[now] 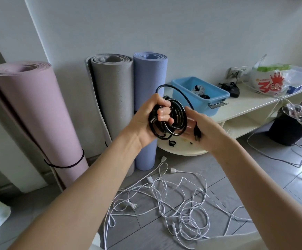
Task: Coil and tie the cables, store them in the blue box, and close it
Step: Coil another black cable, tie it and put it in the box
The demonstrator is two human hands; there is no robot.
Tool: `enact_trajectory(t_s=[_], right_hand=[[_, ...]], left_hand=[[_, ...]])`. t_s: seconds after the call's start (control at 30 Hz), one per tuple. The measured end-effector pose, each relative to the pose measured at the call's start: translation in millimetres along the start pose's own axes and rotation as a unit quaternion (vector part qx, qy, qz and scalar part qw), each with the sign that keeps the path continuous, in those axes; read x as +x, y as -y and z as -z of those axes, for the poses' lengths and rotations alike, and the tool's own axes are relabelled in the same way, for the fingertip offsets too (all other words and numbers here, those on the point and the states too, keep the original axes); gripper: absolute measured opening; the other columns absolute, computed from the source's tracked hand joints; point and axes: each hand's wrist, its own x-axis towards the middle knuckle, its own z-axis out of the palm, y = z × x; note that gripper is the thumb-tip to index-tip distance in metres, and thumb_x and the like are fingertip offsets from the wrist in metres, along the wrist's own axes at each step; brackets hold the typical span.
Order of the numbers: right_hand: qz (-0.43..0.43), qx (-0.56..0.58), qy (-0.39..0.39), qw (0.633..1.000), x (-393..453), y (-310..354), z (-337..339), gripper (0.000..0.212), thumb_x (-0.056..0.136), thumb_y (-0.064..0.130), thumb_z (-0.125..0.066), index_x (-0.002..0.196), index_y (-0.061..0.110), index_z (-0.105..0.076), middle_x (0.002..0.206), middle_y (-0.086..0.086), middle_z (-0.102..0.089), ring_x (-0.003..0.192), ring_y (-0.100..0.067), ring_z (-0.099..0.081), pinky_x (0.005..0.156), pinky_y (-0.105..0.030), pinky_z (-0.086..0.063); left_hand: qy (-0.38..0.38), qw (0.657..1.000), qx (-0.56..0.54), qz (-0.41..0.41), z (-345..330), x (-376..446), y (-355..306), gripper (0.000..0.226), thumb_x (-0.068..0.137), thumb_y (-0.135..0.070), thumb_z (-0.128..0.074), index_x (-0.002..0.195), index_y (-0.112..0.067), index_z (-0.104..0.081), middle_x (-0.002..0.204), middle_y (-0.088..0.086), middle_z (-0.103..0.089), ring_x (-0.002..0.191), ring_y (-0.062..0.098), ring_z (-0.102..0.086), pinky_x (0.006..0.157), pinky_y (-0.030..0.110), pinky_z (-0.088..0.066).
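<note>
- Gripping black cable coil (171,120), left hand (152,120) fingers curled thru loops; right hand (198,127) holds its plug (197,132)
- blue box (199,94) open on bench (245,107) top, near left end; white cables (164,201) tangled on floor

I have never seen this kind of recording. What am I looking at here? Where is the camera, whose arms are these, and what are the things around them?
There is one picture, from a camera worn on a person's head, looking forward and down, so the two arms are that person's own. No machine is involved.

The left hand grips a coiled black cable. The right hand holds the plug end of that cable, and one loose loop arches above the coil.

Behind the hands, an open blue box stands on a pale low shelf, with a coiled grey cable already inside. A small black tie lies on the shelf below the coil.

On the floor lie tangled white cables. Three rolled mats lean against the wall.
</note>
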Motion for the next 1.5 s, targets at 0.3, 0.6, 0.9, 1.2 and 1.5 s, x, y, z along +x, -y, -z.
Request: enact_trajectory(t_s=[0.3,0.6,0.9,1.2,1.5], right_hand=[[0.095,0.096,0.052,0.989,4.4,-0.6,26.5,0.01,0.08,0.023,-0.056,0.08,0.018,-0.048,0.042,0.011,-0.032,0.03,-0.001,-0.025,0.03,-0.012,-0.016],[0.316,-0.541,-0.125,0.769,-3.1,-20.2,-24.0,0.005,0.083,0.006,-0.059,0.085,0.01,-0.059,0.071,-0.009,-0.066,0.061,-0.024,-0.057,0.059,-0.029,-0.05],[0.46,-0.519,-0.004,0.72,-2.1,-17.3,-38.0,0.012,0.073,0.011,-0.067,0.08,0.002,-0.069,0.077,0.002,-0.05,0.056,-0.007,-0.04,0.06,-0.015,-0.038],[0.263,-0.453,0.09,0.847,-12.5,2.4,-23.9,0.042,0.077,0.021,-0.074,0.113,0.036,-0.06,0.14,0.01,-0.039,0.128,-0.007,-0.037,0.101,-0.019,-0.034],[0.18,-0.371,0.144,0.899,-22.4,-5.8,-16.8,0.015,0.088,0.025,-0.062,0.099,0.015,-0.062,0.067,0.0,-0.048,0.049,-0.007,-0.048,0.046,-0.02,-0.044]], left_hand=[[0.163,0.972,-0.165,-0.049,3.1,-10.4,-24.5,0.017,0.063,-0.005,-0.065,0.074,-0.008,-0.052,0.043,-0.006,-0.046,0.037,0.005,-0.045,0.06,0.02,-0.051],[-0.182,0.926,-0.247,-0.22,18.5,14.4,-25.1,0.036,0.09,-0.009,-0.042,0.053,-0.012,-0.043,0.043,-0.003,-0.046,0.044,0.009,-0.045,0.061,0.018,-0.047],[-0.227,0.972,-0.047,0.042,24.4,17.8,-0.4,0.02,0.093,-0.026,-0.05,0.077,-0.013,-0.051,0.055,-0.002,-0.058,0.046,0.012,-0.057,0.055,0.022,-0.047],[-0.028,0.99,0.045,0.131,13.0,-7.5,-0.3,0.051,0.097,-0.049,-0.031,0.087,-0.009,-0.062,0.069,0.006,-0.067,0.063,0.016,-0.067,0.067,0.027,-0.056],[0.073,0.975,0.087,0.192,9.7,-5.2,15.6,0.078,0.085,-0.074,-0.019,0.087,-0.008,-0.06,0.071,0.012,-0.054,0.057,0.021,-0.059,0.068,0.031,-0.054]])
